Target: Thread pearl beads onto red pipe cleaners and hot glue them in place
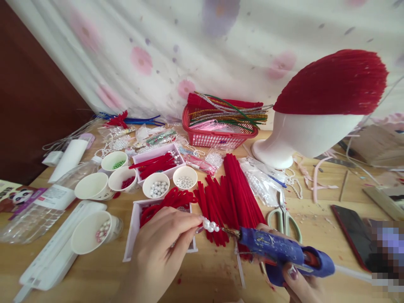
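Observation:
Between the thumb and forefinger of my left hand (167,242) is a small cluster of white pearl beads (210,225), pinched at its left end. My right hand (296,277) is wrapped round a blue glue gun (277,246) with a clear glue stick coming out of its back. The gun's nozzle points left and meets or nearly meets the beads; I cannot tell if they touch. Beneath my left hand stands a pale box (132,229) with looped red pipe cleaners (167,202). Straight red pipe cleaners (240,189) lie behind the nozzle.
Paper cups (91,187) of beads stand at the left, near a white power strip (59,248). Scissors (284,214) lie behind the glue gun. A red basket (221,139) holds pipe cleaners at the back. A white mannequin head (284,139) wears a red cap (334,84). A phone (350,235) lies right.

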{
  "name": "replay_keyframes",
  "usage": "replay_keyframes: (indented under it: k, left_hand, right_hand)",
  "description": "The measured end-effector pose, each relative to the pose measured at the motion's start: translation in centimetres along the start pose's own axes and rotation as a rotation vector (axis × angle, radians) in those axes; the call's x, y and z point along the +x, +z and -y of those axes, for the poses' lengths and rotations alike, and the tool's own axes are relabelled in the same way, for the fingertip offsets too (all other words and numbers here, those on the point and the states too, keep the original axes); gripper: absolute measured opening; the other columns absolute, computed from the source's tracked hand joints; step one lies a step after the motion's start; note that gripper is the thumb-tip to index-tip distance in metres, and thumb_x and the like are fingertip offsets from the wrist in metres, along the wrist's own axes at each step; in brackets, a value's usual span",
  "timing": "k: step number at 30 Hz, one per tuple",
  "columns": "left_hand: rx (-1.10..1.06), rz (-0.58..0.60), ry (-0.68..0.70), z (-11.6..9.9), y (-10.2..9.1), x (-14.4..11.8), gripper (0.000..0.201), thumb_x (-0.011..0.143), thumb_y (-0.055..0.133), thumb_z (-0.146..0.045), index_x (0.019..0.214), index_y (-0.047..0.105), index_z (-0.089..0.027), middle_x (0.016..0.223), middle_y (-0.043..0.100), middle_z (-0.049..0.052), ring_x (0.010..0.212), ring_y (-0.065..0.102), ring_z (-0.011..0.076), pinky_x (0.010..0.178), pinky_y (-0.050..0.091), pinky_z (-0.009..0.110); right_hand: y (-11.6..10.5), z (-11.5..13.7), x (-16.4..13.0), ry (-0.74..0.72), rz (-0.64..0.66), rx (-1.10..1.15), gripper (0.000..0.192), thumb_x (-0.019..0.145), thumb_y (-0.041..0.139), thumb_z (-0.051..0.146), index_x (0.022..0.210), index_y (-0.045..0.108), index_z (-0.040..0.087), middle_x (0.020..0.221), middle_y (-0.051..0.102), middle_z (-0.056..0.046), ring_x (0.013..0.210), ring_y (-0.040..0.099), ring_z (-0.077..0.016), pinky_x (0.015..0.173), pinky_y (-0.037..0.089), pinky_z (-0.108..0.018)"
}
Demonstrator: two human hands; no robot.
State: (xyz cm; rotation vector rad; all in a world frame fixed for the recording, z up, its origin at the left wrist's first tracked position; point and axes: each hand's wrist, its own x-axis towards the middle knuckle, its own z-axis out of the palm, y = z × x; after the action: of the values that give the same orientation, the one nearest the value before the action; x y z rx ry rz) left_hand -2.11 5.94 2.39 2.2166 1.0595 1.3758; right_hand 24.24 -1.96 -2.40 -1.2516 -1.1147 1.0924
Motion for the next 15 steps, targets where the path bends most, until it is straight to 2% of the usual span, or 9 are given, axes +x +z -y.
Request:
replay_keyframes:
  k: [4,6,8,12,15]
  left_hand:
    - [-0.001,-0.005,-0.001,-0.2,0.0,0.0,0.024,0.094,0.058,-0.001,0.100,0.067,-0.023,0.082,0.077,-0.001,0.073,0.071,0.0139,0.065,0.059,0.022]
    - [0.001,-0.009,-0.002,-0.3,-0.1,0.0,0.024,0.094,0.058,-0.001,0.100,0.067,-0.023,0.082,0.077,-0.001,0.072,0.072,0.0143,0.063,0.060,0.023]
    - [0.005,-0.010,-0.003,-0.2,-0.1,0.0,0.024,0.095,0.058,-0.002,0.100,0.067,-0.023,0.081,0.077,0.000,0.071,0.072,0.0147,0.063,0.060,0.024]
    - [0.005,-0.004,-0.003,-0.2,0.0,-0.2,0.025,0.095,0.058,-0.002,0.102,0.067,-0.024,0.083,0.078,0.000,0.073,0.073,0.0154,0.065,0.061,0.025]
    - [-0.002,-0.007,-0.004,-0.2,0.0,-0.2,0.025,0.094,0.058,-0.001,0.102,0.067,-0.024,0.083,0.078,0.000,0.073,0.072,0.0152,0.064,0.060,0.024]
  right_hand:
    - [0.5,0.1,-0.6,0.040,-0.120,-0.007,0.044,0.081,0.078,0.063,0.100,0.081,0.023,0.096,0.079,-0.014,0.095,0.072,-0.0388,0.094,0.054,-0.051]
    - [0.8,0.6,-0.6,0.053,-0.162,-0.002,0.046,0.080,0.077,0.066,0.094,0.081,0.023,0.092,0.079,-0.013,0.094,0.071,-0.0391,0.094,0.053,-0.051]
    - [0.9,1.0,-0.4,0.025,-0.091,-0.012,0.045,0.083,0.073,0.067,0.088,0.081,0.023,0.091,0.078,-0.014,0.088,0.071,-0.0383,0.086,0.054,-0.049]
    - [0.6,1.4,0.3,-0.060,0.159,-0.059,0.047,0.092,0.061,0.065,0.086,0.081,0.023,0.090,0.076,-0.015,0.086,0.071,-0.0369,0.075,0.053,-0.045]
    - [1.0,1.7,0.4,-0.008,0.091,-0.035,0.047,0.088,0.066,0.067,0.083,0.080,0.022,0.087,0.075,-0.013,0.083,0.070,-0.0349,0.071,0.052,-0.041]
